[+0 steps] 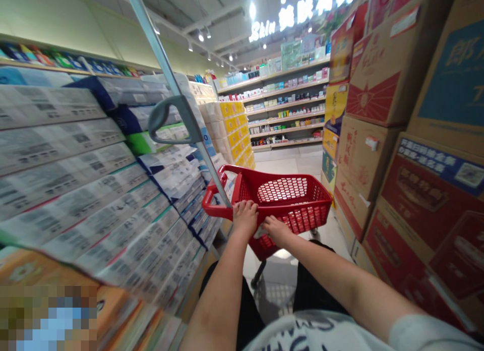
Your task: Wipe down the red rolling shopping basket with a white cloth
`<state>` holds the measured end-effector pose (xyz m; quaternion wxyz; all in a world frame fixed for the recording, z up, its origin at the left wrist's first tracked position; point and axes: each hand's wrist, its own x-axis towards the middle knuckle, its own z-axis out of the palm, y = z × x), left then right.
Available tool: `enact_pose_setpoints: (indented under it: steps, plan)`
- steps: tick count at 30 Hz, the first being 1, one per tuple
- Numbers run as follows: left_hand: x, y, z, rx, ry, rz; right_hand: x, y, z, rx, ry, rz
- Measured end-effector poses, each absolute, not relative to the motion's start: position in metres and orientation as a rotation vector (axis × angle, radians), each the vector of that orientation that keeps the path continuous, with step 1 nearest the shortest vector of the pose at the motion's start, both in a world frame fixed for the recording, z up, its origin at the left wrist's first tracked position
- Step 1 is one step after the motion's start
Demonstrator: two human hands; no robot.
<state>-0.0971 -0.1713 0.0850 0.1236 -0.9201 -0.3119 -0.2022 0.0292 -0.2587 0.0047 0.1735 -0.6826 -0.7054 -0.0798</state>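
A red plastic rolling shopping basket (308,206) with lattice walls stands in front of me, and its inside looks bare. From its left end a long metal pole (161,53) with a grey loop grip (191,124) rises at a slant. My left hand (245,216) is closed over the near rim, beside the foot of the pole. Just right of it, my right hand (278,231) presses against the near side wall. Its fingers are bent around a small whitish piece (260,232) that looks like a tissue or cloth, mostly covered by the fingers.
Stacked paper packs (75,174) line the left side, with yellow-and-white packs (236,131) beyond. Piled cartons (368,159) hem in the right. Shelves of small goods (287,99) stand across the back. A wheel leg (258,274) rests on the tiled floor.
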Motion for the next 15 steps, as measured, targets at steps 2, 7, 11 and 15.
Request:
enact_pose_setpoints:
  steps: [2,7,11,15]
  plan:
    - [-0.097,-0.172,0.086,-2.682,-0.914,-0.576,0.028,-0.259,0.004,-1.922,-2.004,-0.245]
    - [-0.097,-0.173,0.087,-2.676,-0.919,-0.575,0.028,-0.265,-0.007,-1.952,-2.017,-0.222]
    - [-0.097,-0.173,0.087,-2.68,-0.92,-0.557,0.026,-0.259,-0.005,-1.874,-2.087,-0.232]
    - [-0.097,-0.173,0.088,-2.678,-0.935,-0.522,0.026,-0.253,0.001,-1.863,-2.123,-0.23]
